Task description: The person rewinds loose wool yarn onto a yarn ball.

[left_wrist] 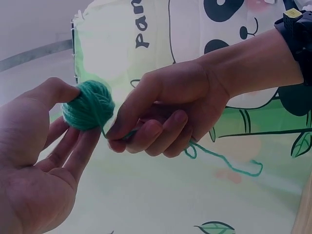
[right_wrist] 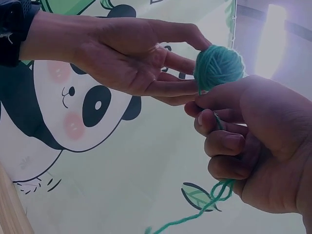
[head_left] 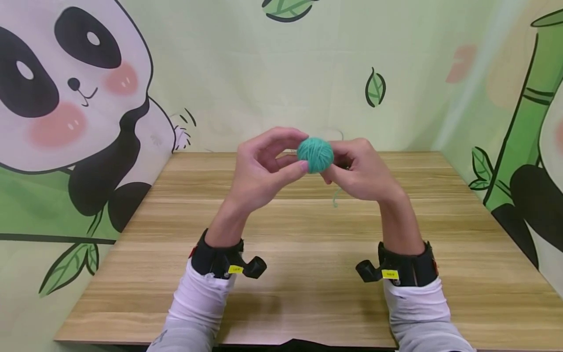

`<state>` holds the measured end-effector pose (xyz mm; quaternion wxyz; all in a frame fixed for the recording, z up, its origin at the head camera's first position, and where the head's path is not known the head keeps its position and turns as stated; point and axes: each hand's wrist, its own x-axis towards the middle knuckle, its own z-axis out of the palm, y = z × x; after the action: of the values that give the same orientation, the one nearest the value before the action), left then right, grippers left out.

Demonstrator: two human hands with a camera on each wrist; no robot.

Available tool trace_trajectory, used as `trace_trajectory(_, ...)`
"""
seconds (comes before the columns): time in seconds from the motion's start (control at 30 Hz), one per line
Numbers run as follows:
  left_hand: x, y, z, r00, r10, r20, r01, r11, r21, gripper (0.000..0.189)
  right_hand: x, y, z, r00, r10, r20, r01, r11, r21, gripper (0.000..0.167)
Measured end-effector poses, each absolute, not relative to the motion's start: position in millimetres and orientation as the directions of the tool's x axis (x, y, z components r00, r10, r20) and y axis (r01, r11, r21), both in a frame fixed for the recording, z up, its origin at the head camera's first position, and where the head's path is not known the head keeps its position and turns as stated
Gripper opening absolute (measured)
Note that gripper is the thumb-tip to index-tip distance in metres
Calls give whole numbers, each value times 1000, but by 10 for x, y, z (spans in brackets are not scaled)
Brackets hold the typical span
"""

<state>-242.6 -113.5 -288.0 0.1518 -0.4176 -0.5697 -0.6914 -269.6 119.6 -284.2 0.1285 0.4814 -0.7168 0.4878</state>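
Note:
A small teal ball of yarn point(head_left: 315, 155) is held up above the table, between both hands. My left hand point(head_left: 264, 168) grips it from the left, thumb on the near side and fingertips behind and under it. My right hand point(head_left: 362, 168) is close against the ball's right side. In the right wrist view its thumb and forefinger pinch the strand that leaves the ball, and the other fingers curl around it. A loose yarn tail point(left_wrist: 229, 163) with a small loop hangs out below the right hand.
The wood-grain table point(head_left: 308, 274) lies beneath both forearms. Behind it stands a pale green backdrop point(head_left: 246, 73) printed with pandas, leaves and bamboo. Each wrist carries a black strap point(head_left: 217, 256) with a small camera.

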Motion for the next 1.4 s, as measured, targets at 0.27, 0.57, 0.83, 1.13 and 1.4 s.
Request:
trace_trajectory(0.27, -2403, -1140, -2884, -609, 309, 730, 674, -284, 682, 43, -2676, 1210, -2802, -550, -478, 685, -800, 67, -596, 13)
trace_trajectory(0.57, -2397, -1147, -2881, -587, 344, 733, 697, -247, 673, 42, -2686, 1207, -2794, -568, -411, 713, -770, -41, -637, 10)
trace_trajectory(0.83, -2413, -1152, -2901, -576, 372, 728, 722, -187, 666, 41, -2677, 1204, -2784, -585, -398, 707, -736, -107, -669, 11)
trace_trajectory(1.13, -2417, -1143, -2909, -560, 377, 738, 776, -75, 627, 39, -2662, 1214, -2767, -572, -387, 724, -747, -119, -654, 14)
trace_trajectory(1.4, -2456, -1142, -2918, -554, 324, 767, 815, 24, 579, 37, -2681, 1225, -2769, -531, -381, 757, -779, -132, -613, 14)
